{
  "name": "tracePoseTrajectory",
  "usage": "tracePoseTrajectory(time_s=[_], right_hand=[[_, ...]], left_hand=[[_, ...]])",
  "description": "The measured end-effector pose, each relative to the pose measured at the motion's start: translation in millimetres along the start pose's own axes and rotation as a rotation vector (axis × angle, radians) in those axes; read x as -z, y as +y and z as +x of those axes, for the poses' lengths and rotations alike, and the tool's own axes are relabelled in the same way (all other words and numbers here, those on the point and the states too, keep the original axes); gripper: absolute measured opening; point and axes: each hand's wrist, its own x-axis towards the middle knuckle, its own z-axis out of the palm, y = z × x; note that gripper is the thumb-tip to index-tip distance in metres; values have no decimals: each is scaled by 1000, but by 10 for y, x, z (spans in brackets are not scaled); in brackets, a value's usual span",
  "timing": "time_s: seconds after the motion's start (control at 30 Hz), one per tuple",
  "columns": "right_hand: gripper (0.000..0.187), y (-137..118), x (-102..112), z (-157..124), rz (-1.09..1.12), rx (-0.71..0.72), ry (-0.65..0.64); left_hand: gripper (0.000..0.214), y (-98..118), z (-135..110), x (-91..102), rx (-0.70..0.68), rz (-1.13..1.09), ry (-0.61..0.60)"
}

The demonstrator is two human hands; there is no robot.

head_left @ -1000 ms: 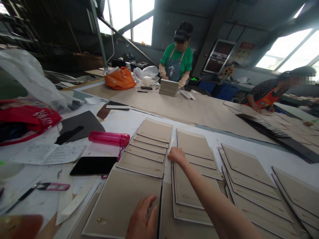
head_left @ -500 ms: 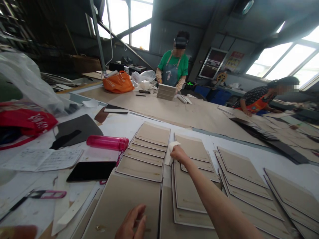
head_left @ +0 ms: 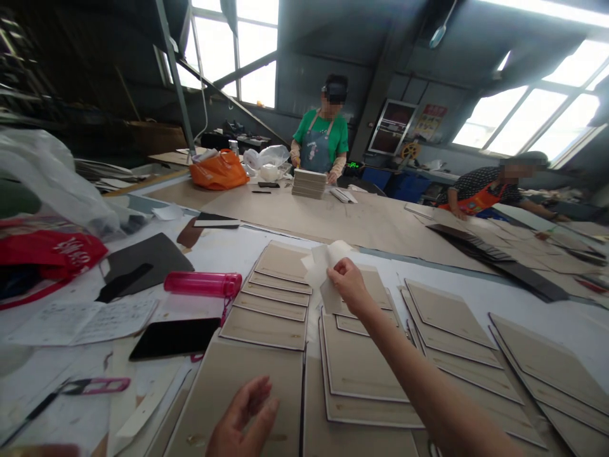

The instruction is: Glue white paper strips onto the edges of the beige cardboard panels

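My right hand (head_left: 349,284) is stretched out over the table and pinches a small white sheet of paper (head_left: 323,266), lifted above two rows of overlapping beige cover boards (head_left: 280,298). My left hand (head_left: 240,419) hovers near the bottom edge with fingers spread, over a large beige board (head_left: 228,387); it holds nothing. More beige boards (head_left: 451,317) fan out to the right.
A pink bottle (head_left: 202,284), a black phone (head_left: 176,337), pink-handled snips (head_left: 90,385), papers (head_left: 80,320) and a red bag (head_left: 47,251) lie at left. Two other people work at the far side, one by a stack of boards (head_left: 309,183), near an orange bag (head_left: 216,171).
My right hand has picked the white paper up from between the board rows and raised it. My left hand lifted off the large board and spread its fingers. The camera tilted up.
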Motion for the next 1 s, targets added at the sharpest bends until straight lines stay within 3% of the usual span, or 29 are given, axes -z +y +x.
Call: tracePoseTrajectory(time_s=[0.17,0.3,0.4,0.57,0.73,0.87,1.0], right_hand=[[23,-581,69,-1036,531,-188,-404],[27,-770,16,-1776,777,-341,-552],[27,-801,-5,-2151,806,-318,-525],[28,-758,52,-2693,596,-309,-374],[34,-670,204,-3204,396,-386,-299],[40,-639,347,-3525,330,-492,-306],[36,-649,504,-3660,181,-351,-188]], left_hand=[[76,371,-172,-95,-113,-149,-137],[71,498,-433,-126,-23,-308,-298],[58,473,-653,-36,112,-295,-262],[52,346,-1054,208,223,-135,-244],[59,282,-1479,377,284,121,-403],[64,262,-1757,424,257,124,-520],[61,150,-1925,479,167,74,-613]])
